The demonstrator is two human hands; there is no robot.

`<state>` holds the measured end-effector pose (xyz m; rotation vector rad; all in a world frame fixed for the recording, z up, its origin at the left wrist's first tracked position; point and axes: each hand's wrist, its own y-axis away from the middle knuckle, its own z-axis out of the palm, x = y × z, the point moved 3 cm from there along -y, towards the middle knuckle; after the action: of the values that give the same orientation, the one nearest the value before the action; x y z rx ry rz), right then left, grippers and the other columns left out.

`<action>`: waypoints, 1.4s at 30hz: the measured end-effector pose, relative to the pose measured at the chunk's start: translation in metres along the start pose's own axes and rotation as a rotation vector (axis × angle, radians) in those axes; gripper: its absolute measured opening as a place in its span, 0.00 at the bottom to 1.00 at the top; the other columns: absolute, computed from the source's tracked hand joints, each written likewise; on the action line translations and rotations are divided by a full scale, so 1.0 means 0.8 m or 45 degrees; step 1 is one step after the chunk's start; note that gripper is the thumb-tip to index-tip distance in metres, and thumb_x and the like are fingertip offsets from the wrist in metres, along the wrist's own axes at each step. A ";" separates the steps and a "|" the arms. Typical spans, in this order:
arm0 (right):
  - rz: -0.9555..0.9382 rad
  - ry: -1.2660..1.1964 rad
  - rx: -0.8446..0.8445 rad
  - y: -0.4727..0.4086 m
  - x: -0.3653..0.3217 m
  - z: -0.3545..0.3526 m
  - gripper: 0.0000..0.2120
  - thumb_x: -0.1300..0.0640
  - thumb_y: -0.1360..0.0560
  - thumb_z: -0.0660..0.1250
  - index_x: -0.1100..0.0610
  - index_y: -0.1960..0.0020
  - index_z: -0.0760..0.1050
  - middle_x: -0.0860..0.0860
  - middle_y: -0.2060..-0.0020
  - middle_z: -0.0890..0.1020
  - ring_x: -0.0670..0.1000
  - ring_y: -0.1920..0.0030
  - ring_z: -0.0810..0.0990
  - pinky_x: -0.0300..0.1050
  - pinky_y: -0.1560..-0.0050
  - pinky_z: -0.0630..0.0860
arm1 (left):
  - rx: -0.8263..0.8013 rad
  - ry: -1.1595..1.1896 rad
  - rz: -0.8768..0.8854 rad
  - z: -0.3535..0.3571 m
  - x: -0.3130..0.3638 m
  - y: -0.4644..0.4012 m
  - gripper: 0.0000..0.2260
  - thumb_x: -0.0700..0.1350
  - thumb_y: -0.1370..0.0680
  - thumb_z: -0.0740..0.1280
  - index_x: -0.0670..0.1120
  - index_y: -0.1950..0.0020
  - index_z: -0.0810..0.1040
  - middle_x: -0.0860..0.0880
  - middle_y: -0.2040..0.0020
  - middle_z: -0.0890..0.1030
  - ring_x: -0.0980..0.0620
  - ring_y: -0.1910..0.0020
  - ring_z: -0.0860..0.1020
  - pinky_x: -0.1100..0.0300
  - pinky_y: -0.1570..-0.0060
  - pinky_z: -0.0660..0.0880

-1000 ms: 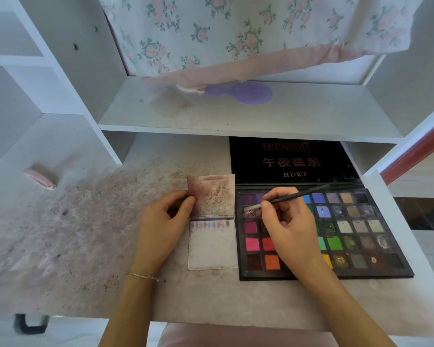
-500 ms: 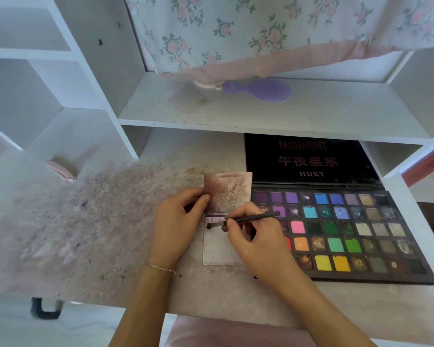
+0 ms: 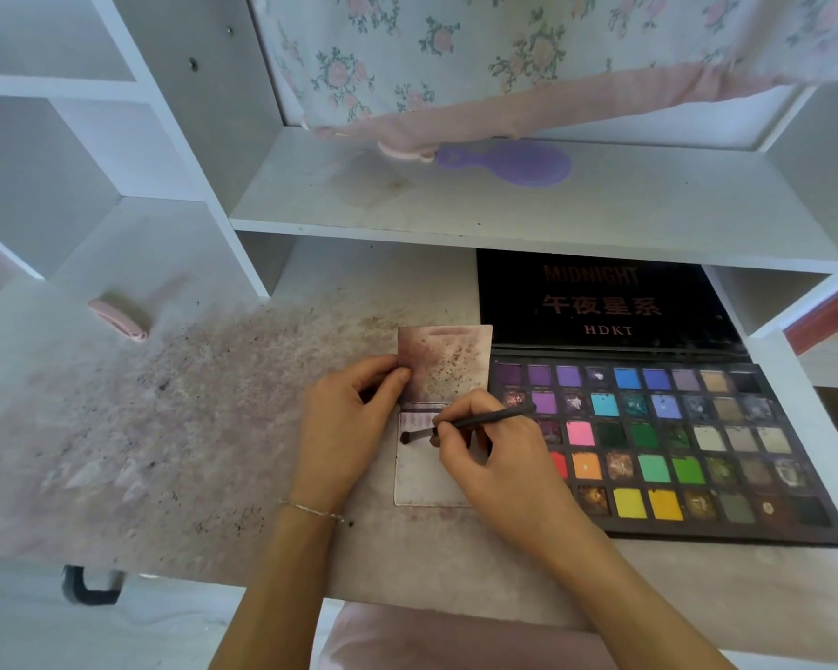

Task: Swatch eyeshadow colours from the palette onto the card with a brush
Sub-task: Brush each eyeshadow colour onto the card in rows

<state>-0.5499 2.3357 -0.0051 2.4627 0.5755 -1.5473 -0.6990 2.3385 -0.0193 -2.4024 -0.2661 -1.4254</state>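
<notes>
A pale card (image 3: 419, 481) lies on the desk left of the open eyeshadow palette (image 3: 697, 437), whose many coloured pans face up. A stained upper flap (image 3: 448, 365) of the card stands behind it. My left hand (image 3: 347, 427) pinches the flap's left edge between thumb and fingers. My right hand (image 3: 494, 456) grips a thin dark brush (image 3: 460, 424) like a pen. The brush's dark tip touches the card near its left edge, just under a row of faint purple swatches. My right hand hides the card's right half and the palette's left pans.
The desk top (image 3: 165, 427) is dusted with powder stains. A pink object (image 3: 117, 317) lies at the back left. A purple hairbrush (image 3: 509, 162) rests on the shelf above, under a floral cloth (image 3: 504, 55). The palette's black lid (image 3: 601, 302) leans under the shelf.
My right hand carried the brush from the palette's purple pans left onto the card, and the tip now sits lower on it. My left hand kept its hold on the flap.
</notes>
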 end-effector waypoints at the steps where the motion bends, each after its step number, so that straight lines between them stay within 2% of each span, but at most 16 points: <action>1: -0.010 0.006 0.009 -0.001 -0.001 0.000 0.12 0.61 0.26 0.64 0.45 0.61 0.69 0.44 0.66 0.77 0.38 0.61 0.74 0.28 0.62 0.69 | 0.002 0.001 -0.004 0.000 0.000 0.000 0.07 0.40 0.26 0.68 0.47 0.51 0.82 0.64 0.61 0.79 0.66 0.58 0.79 0.67 0.55 0.76; 3: -0.019 0.018 0.012 -0.002 -0.002 0.000 0.14 0.62 0.26 0.64 0.43 0.61 0.68 0.43 0.66 0.77 0.36 0.61 0.74 0.27 0.62 0.68 | 0.003 0.002 -0.010 0.001 -0.001 0.000 0.07 0.41 0.26 0.68 0.48 0.51 0.82 0.63 0.61 0.79 0.66 0.58 0.78 0.67 0.54 0.76; 7: -0.009 0.023 -0.019 0.000 0.000 0.000 0.11 0.61 0.26 0.63 0.45 0.61 0.69 0.46 0.64 0.78 0.41 0.60 0.75 0.31 0.62 0.70 | 0.006 -0.011 0.005 0.000 0.000 0.000 0.07 0.41 0.26 0.68 0.48 0.50 0.82 0.61 0.60 0.80 0.65 0.58 0.79 0.66 0.55 0.76; 11: -0.020 0.021 -0.008 -0.002 0.000 0.001 0.13 0.60 0.26 0.63 0.43 0.61 0.68 0.45 0.63 0.78 0.40 0.59 0.74 0.30 0.61 0.70 | 0.003 -0.017 0.005 0.000 0.001 0.000 0.08 0.41 0.26 0.68 0.49 0.49 0.81 0.62 0.59 0.79 0.67 0.58 0.78 0.68 0.54 0.76; 15: -0.021 0.013 -0.025 -0.001 0.003 0.001 0.07 0.61 0.26 0.63 0.49 0.58 0.71 0.47 0.64 0.78 0.43 0.60 0.75 0.34 0.60 0.72 | 0.001 -0.020 0.003 -0.001 0.001 0.001 0.08 0.41 0.26 0.67 0.47 0.48 0.82 0.60 0.58 0.80 0.66 0.58 0.78 0.67 0.54 0.76; 19: -0.025 0.014 -0.015 -0.001 0.002 0.001 0.11 0.60 0.26 0.63 0.44 0.60 0.68 0.47 0.63 0.79 0.42 0.59 0.75 0.34 0.60 0.72 | -0.011 -0.014 0.002 0.000 0.001 0.001 0.07 0.41 0.26 0.67 0.46 0.50 0.82 0.58 0.59 0.81 0.62 0.59 0.79 0.63 0.54 0.77; 23: -0.021 0.027 -0.027 -0.001 0.003 0.001 0.10 0.60 0.26 0.63 0.45 0.60 0.69 0.47 0.63 0.78 0.43 0.59 0.75 0.37 0.59 0.73 | -0.004 0.000 0.005 0.000 0.001 0.001 0.07 0.40 0.26 0.67 0.47 0.50 0.82 0.60 0.60 0.80 0.63 0.58 0.79 0.64 0.55 0.76; 27: -0.020 0.023 -0.016 0.000 0.003 0.002 0.12 0.59 0.26 0.63 0.43 0.60 0.68 0.45 0.63 0.78 0.41 0.58 0.75 0.32 0.60 0.71 | 0.008 -0.014 0.003 0.000 0.000 0.000 0.07 0.41 0.26 0.67 0.48 0.50 0.82 0.64 0.61 0.78 0.64 0.57 0.79 0.65 0.54 0.76; 32: -0.011 0.026 -0.023 -0.001 0.005 0.001 0.10 0.59 0.27 0.63 0.44 0.61 0.69 0.45 0.64 0.78 0.41 0.59 0.75 0.32 0.60 0.72 | 0.000 -0.022 0.015 0.000 0.001 0.000 0.06 0.41 0.26 0.67 0.48 0.51 0.82 0.63 0.61 0.79 0.63 0.59 0.79 0.62 0.55 0.77; 36: -0.018 0.033 -0.008 -0.002 0.005 0.002 0.11 0.58 0.26 0.63 0.42 0.60 0.68 0.45 0.63 0.78 0.41 0.58 0.75 0.34 0.59 0.72 | -0.007 -0.030 0.039 0.000 0.001 0.000 0.07 0.41 0.26 0.67 0.49 0.50 0.82 0.65 0.61 0.78 0.63 0.57 0.79 0.64 0.55 0.76; 42: -0.011 -0.006 -0.028 0.000 0.006 0.000 0.06 0.59 0.26 0.63 0.49 0.59 0.72 0.47 0.64 0.78 0.42 0.60 0.75 0.34 0.60 0.73 | 0.003 -0.032 0.043 0.000 0.002 0.001 0.07 0.41 0.26 0.67 0.48 0.50 0.82 0.63 0.60 0.79 0.63 0.57 0.79 0.66 0.55 0.76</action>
<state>-0.5484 2.3367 -0.0093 2.4433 0.5995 -1.5414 -0.6986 2.3380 -0.0182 -2.4130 -0.2321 -1.3805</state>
